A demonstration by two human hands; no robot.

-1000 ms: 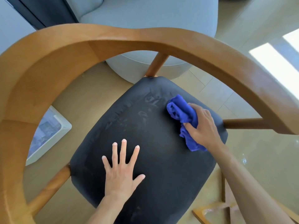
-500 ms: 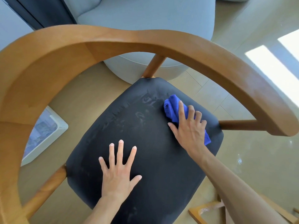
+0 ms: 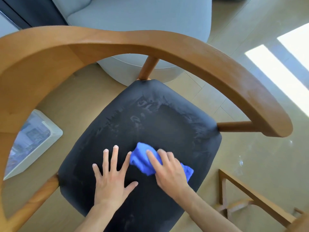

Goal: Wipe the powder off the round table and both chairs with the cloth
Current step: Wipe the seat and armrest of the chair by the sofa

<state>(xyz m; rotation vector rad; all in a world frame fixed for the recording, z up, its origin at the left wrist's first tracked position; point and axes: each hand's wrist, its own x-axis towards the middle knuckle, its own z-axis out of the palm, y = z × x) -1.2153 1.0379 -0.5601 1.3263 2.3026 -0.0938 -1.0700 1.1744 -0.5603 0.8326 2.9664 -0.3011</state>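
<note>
Forearms enter from the near edge of the seat, both bare, and we see each hand laid on the black cushion of the chair (image 3: 167, 131). Our view has the left hand (image 3: 112, 180) flat on the near half of the seat, palm down, fingers straight and spread wide with the thumb angled out to the right — it holds nothing and simply presses on the upholstery. Just beside it, the right hand (image 3: 168, 171) lies over the blue cloth (image 3: 142, 160), fingers extended forward and close together, pressing the bunched fabric onto the cushion; the fingertips are blurred, so we cannot tell how far they curl into the folds. The cloth is crumpled into a wad near the middle of the seat, toward its near right part, one end poking out ahead of the fingers and touching the left index finger, another tail showing behind the heel of the hand.

Farther up the cushion, pale powder (image 3: 147, 106) smears remain — streaky along the far edge and down the left and right edges, with a darker patch in the centre. Beyond, the curved wooden backrest (image 3: 117, 41) arches over the seat, and past it sits a grey sofa (image 3: 142, 15) on the tan floor.
</note>
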